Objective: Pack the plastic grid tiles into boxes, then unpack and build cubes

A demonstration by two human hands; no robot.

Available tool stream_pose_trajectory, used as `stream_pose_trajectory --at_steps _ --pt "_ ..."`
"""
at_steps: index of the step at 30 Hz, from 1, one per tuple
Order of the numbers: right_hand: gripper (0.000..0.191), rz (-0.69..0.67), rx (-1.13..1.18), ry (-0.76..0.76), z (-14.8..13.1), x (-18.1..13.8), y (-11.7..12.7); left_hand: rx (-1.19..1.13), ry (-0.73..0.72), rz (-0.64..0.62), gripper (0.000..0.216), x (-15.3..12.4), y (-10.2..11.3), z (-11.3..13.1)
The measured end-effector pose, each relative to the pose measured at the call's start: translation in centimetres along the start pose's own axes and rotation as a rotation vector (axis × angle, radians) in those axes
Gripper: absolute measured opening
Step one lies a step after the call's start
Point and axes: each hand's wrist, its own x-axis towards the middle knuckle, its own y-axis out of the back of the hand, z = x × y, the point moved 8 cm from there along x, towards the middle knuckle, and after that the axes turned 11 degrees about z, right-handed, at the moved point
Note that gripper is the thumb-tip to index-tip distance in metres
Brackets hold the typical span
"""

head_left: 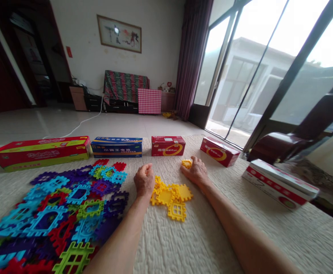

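My left hand [144, 180] rests on the cream quilted cloth [200, 236] as a closed fist, just left of a small cluster of yellow plastic puzzle tiles [170, 196]. Nothing shows inside the fist. My right hand [195, 171] lies knuckles up further right, its fingers curled around one yellow tile [186, 163] at its fingertips. A big heap of mixed tiles [66, 213] in blue, purple, red and green spreads across the left of the cloth.
Boxes line the far edge: a long red and green box [41, 152], a blue box [116, 147], and two red boxes [168, 146] [219, 151]. A white and red box [279, 183] lies at the right. Beyond are a tiled floor, a sofa and sliding glass doors.
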Motion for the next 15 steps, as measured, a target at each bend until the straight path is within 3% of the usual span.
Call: stream_pose_trajectory --at_steps 15 --pt "0.063 0.039 0.033 -0.023 0.9 0.42 -0.05 0.014 -0.011 0.013 0.032 0.03 0.28 0.31"
